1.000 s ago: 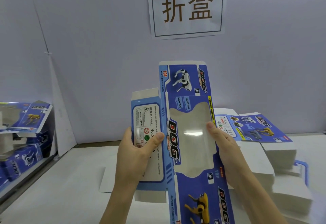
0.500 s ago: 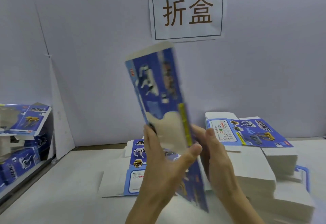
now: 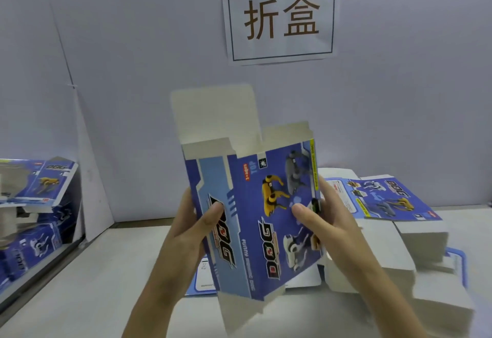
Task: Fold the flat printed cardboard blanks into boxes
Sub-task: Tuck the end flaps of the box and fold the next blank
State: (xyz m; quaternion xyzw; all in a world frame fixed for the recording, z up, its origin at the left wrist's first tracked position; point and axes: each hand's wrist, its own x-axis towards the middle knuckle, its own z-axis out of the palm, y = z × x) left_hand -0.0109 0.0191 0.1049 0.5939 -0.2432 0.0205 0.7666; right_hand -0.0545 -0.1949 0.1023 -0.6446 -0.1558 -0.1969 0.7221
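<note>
Two hands up off the tabletop (image 3: 80, 279) around one box (image 3: 255, 220), left hand (image 3: 186, 234) gripping its side panel, right hand (image 3: 324, 228) pinching the far edge, seemingly to square it while the flaps hang free.

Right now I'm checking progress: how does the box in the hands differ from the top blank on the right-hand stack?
The held box is opened into a tube and upright, flaps standing open; the top blank lies flat and unfolded. Both hands grip the box; the blank rests untouched on the stack. Both share the blue DOG print.
</note>
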